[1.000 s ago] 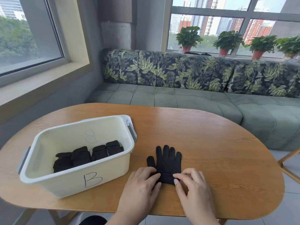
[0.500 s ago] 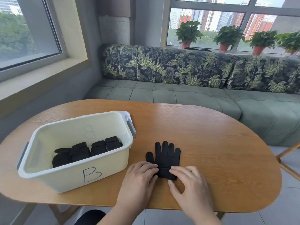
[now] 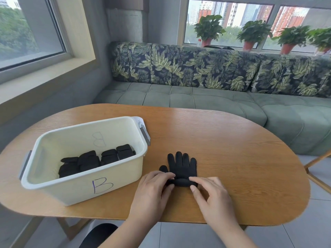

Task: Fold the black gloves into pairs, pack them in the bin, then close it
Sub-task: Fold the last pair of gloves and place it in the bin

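Observation:
A pair of black gloves lies flat on the wooden table, fingers pointing away from me. Its cuff end is rolled up into a small fold. My left hand pinches the left end of that rolled cuff, and my right hand pinches the right end. To the left stands an open cream bin marked "B". Several folded black glove bundles lie in a row on its floor. No lid is in view.
The bin has grey latch handles at both short ends. A green sofa runs behind the table, with potted plants on the sill. A wooden chair leg shows at the right edge.
Both hands have rolled the glove cuff up and forward, away from me, so less flat glove shows. The camera has tilted slightly; the bin has not moved.

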